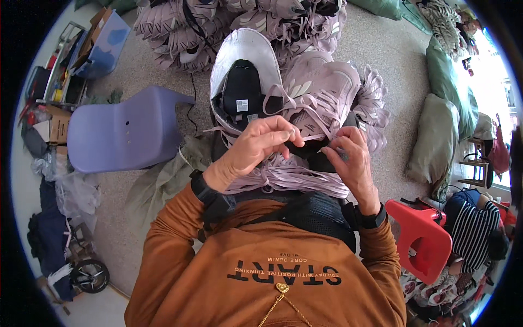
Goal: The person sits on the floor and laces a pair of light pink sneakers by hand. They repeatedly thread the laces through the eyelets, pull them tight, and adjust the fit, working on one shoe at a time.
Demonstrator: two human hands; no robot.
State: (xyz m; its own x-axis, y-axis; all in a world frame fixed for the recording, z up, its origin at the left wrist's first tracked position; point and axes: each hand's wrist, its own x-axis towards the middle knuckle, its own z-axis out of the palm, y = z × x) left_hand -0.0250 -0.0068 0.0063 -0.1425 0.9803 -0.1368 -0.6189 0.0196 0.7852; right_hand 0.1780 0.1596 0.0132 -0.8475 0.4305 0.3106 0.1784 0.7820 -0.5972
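Observation:
In front of me a pale pink sneaker (321, 90) lies with its laced front turned up. My left hand (259, 143) is at the sneaker's near end, its thumb and index finger pinched on a pink shoelace (312, 137). My right hand (353, 157) is closed at the lace on the other side, fingertips bent toward the shoe opening. Across my lap, just below both hands, lies a bundle of loose pink laces (286, 180). To the left of the sneaker stands a white rounded shell (246, 43) with a black padded piece (243, 90) inside it.
Heaps of pink sneakers (185, 32) lie ahead, with more shoes (373, 106) at the right. A purple chair (122, 131) stands left, a red stool (418, 240) right. Green sacks (433, 136) line the right side, where a person in a striped top (473, 231) sits.

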